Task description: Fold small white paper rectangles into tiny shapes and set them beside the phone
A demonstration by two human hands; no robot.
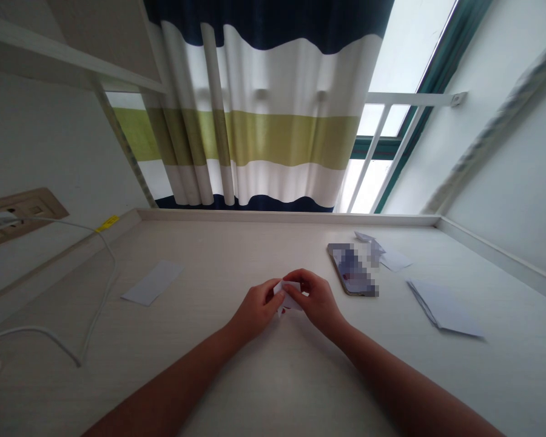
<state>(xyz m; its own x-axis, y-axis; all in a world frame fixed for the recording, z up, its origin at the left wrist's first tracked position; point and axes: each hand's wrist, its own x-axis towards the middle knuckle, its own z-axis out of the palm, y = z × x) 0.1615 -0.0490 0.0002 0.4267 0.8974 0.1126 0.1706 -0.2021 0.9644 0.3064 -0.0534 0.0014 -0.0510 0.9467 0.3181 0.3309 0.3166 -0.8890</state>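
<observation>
A small folded piece of white paper [293, 300] is held between both hands over the middle of the desk. My left hand [257, 308] pinches its left side, the thumb lying across the front. On the other side, my right hand [317, 301] grips the paper's upper right part between thumb and fingers. Some of the fingers are hidden behind the paper and the thumbs. Right of my right hand lies a phone [346, 270], its screen blurred out.
A stack of white paper [448, 308] lies at the right, with folded paper pieces [394, 258] behind the phone. One loose white sheet [152, 283] rests at left. A white cable [104, 303] runs from the wall socket [39, 209] across the desk [236, 243]. A raised edge borders the back.
</observation>
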